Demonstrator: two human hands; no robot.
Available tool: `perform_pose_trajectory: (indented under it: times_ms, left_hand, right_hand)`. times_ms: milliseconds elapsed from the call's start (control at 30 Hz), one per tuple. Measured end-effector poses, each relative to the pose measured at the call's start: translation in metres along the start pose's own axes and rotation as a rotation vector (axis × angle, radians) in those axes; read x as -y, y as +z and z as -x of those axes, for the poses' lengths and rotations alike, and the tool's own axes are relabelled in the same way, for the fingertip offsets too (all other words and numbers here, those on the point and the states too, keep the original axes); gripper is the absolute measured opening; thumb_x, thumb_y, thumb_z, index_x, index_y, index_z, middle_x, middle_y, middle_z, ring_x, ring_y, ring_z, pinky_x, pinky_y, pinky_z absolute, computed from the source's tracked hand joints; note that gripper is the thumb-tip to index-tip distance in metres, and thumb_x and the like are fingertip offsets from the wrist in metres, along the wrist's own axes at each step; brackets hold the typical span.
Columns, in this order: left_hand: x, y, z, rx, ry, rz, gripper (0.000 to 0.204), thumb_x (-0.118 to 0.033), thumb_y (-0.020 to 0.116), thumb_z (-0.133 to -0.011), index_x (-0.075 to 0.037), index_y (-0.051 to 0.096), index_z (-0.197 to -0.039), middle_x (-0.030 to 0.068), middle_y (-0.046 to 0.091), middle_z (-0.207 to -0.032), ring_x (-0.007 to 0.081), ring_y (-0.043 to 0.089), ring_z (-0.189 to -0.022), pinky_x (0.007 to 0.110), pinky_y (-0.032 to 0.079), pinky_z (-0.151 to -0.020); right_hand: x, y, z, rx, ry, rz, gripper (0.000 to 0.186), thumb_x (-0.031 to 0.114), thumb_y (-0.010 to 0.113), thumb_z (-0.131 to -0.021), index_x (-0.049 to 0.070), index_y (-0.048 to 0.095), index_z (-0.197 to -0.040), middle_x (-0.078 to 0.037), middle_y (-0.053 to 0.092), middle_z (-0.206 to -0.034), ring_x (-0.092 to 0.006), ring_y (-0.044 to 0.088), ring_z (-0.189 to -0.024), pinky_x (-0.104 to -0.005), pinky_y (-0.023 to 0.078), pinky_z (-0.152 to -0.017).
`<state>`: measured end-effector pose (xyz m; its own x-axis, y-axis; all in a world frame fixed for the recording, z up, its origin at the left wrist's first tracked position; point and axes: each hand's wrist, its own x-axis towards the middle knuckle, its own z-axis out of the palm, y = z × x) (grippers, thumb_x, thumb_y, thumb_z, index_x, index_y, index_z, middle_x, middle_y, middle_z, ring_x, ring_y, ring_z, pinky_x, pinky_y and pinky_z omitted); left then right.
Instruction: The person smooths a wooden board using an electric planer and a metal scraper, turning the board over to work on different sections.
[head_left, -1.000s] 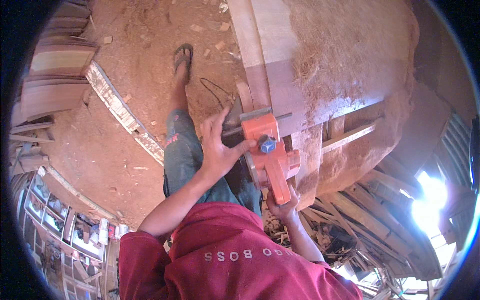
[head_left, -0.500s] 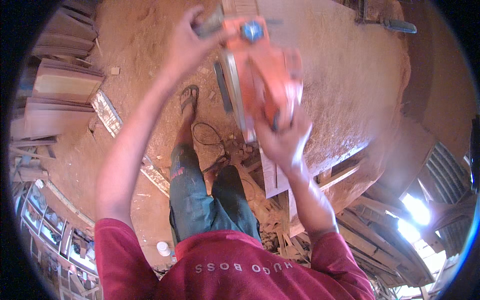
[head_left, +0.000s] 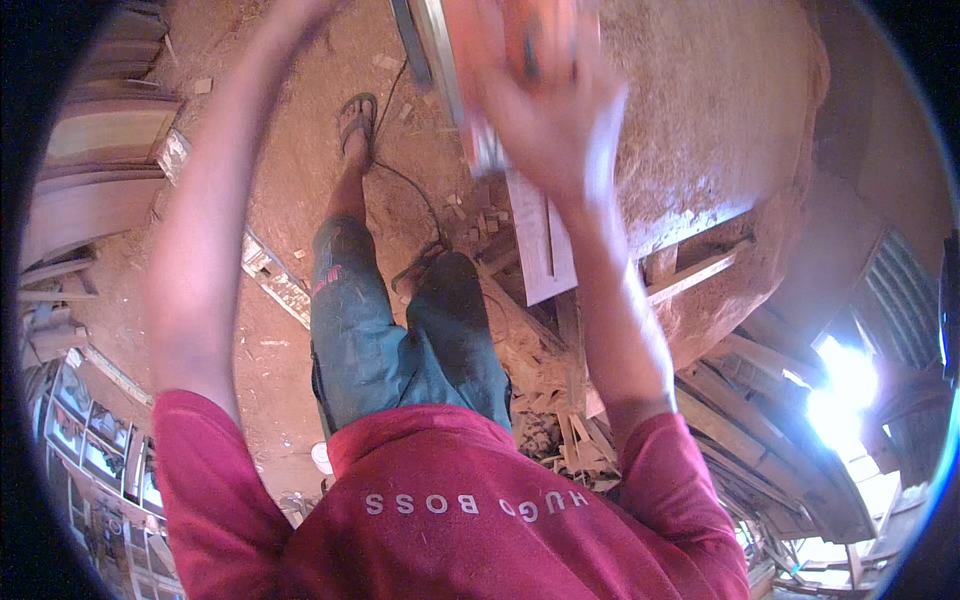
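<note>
Fingers of the right hand (head_left: 560,130) clasp an orange planer (head_left: 478,40); the unseen left hand's, I cannot tell. Near-left shelves (head_left: 85,470) hold clutter (head_left: 105,428); floor (head_left: 200,330) stretches left of the board (head_left: 530,240) edge.

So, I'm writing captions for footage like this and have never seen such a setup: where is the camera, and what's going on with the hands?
There is no robot here, just a person with bare hands. A wide fisheye camera on their head looks straight down, so edges bend, and their red shirt fills the bottom.

The right hand grips an orange power tool, blurred and partly cut off by the top edge. The left forearm runs up out of the picture, so I can't tell what that hand is doing.

Below the tool you see the end of a pale board. To the right, a broad surface carries what looks like sawdust. A dark cable lies on the ground near a sandalled foot.
</note>
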<state>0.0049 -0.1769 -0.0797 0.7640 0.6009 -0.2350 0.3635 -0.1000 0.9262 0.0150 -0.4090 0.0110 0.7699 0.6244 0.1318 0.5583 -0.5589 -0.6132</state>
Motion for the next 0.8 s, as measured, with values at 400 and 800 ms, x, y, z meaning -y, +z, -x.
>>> perform_pose_trajectory:
  times_ms: [400, 800]
  left_hand:
    - [0.027, 0.123, 0.403, 0.038, -0.087, -0.053, 0.105, -0.045, 0.090, -0.063, -0.002, 0.037, -0.143, 0.0191, 0.049, -0.126, 0.0335, 0.048, -0.118, 0.044, 0.039, -0.103]
    - [0.036, 0.053, 0.155, -0.111, -0.001, 0.037, 0.100, -0.047, 0.088, -0.065, 0.000, 0.042, -0.141, 0.0200, 0.055, -0.115, 0.0330, 0.055, -0.107, 0.043, 0.045, -0.093]
  right_hand:
    - [-0.035, -0.143, 0.410, 0.382, 0.344, 0.195, 0.025, 0.022, 0.074, -0.065, 0.009, 0.065, -0.085, -0.010, 0.062, -0.074, -0.0318, 0.064, -0.062, -0.0431, 0.052, -0.057]
    - [-0.009, -0.055, 0.151, 0.239, 0.391, -0.187, 0.040, 0.013, 0.074, -0.071, 0.003, 0.062, -0.107, -0.015, 0.070, -0.087, -0.0352, 0.071, -0.077, -0.0395, 0.056, -0.065]
